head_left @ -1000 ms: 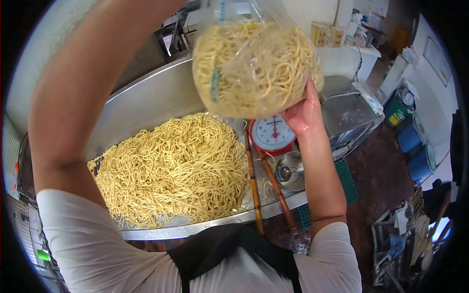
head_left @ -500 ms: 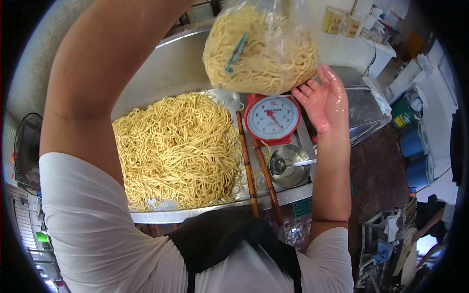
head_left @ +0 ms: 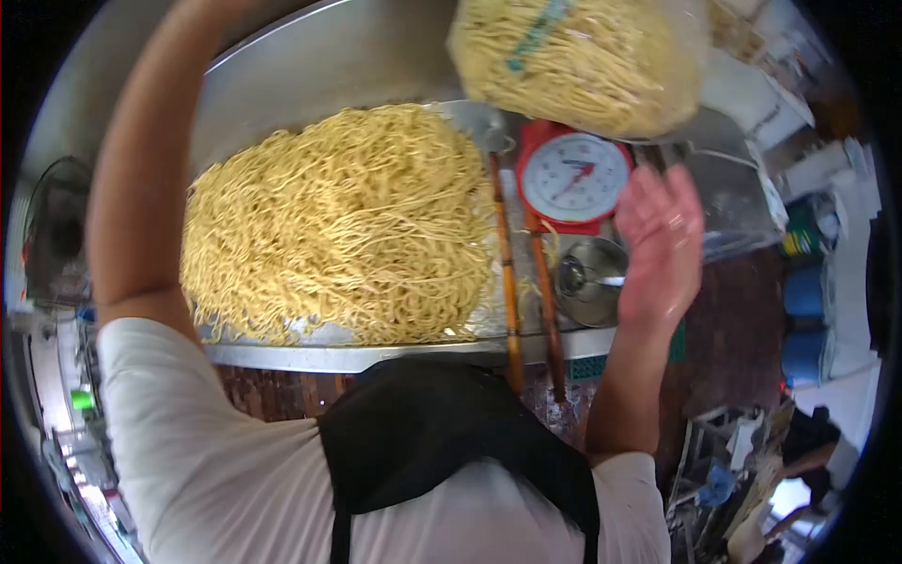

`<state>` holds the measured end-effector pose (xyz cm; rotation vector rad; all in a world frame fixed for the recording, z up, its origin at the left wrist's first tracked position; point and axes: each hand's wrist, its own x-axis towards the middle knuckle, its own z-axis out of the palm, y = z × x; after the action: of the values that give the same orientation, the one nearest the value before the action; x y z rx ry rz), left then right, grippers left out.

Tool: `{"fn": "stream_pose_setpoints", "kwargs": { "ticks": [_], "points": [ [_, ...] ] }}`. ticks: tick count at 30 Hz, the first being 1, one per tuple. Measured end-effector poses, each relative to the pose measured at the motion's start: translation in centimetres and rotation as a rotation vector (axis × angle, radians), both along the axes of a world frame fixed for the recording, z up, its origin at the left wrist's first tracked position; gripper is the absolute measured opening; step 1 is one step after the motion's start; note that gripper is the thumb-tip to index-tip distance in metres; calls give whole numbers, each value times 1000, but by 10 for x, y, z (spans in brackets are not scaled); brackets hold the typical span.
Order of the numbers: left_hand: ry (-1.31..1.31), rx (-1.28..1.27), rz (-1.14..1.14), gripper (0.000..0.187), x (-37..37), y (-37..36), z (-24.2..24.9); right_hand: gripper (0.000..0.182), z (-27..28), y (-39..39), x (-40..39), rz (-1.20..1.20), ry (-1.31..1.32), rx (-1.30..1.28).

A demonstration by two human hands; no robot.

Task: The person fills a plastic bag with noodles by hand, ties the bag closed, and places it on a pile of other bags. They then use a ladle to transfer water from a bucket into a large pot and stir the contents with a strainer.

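Observation:
A clear plastic bag of yellow noodles (head_left: 573, 66) with green print sits at the top, over the red dial scale (head_left: 575, 179); the pan under it is hidden. My right hand (head_left: 662, 244) is raised beside the scale's right edge, apart from the bag. Its fingers are spread, slightly blurred, and hold nothing. My left arm stretches up past the top left edge, so that hand is out of sight. A wide heap of loose noodles (head_left: 348, 226) lies in the metal tray (head_left: 366, 358) between my arms.
Two long wooden sticks (head_left: 508, 282) cross the tray's front edge, right of the noodles. A metal bowl (head_left: 594, 305) with a ladle (head_left: 575, 274) stands below the scale. Blue bins (head_left: 803, 320) are at the far right. Another person's arm (head_left: 813, 461) shows at lower right.
My right hand has come down and away from the bag. My left arm has swung to the left. The scale's needle has turned, and the whole view has shifted.

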<state>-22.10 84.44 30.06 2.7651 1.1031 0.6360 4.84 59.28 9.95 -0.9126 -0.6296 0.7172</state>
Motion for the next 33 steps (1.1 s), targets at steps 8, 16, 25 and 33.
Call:
{"fn": "stream_pose_setpoints", "kwargs": {
  "ticks": [8, 16, 25, 33],
  "points": [
    [273, -465, 900, 95, -301, -80, -330, 38, -135, -12, -127, 538, -1107, -299],
    [359, -441, 1112, 84, -417, -65, -404, 47, -171, 36, -220, 623, -1530, -249],
    [264, -456, 1000, 45, -605, 91, -497, 40, -250, 205, -395, 1051, -2037, -1214],
    [336, -631, 989, 62, -717, 21, -438, 49, -239, 236, -533, 789, -1748, -743]
  ]
}}
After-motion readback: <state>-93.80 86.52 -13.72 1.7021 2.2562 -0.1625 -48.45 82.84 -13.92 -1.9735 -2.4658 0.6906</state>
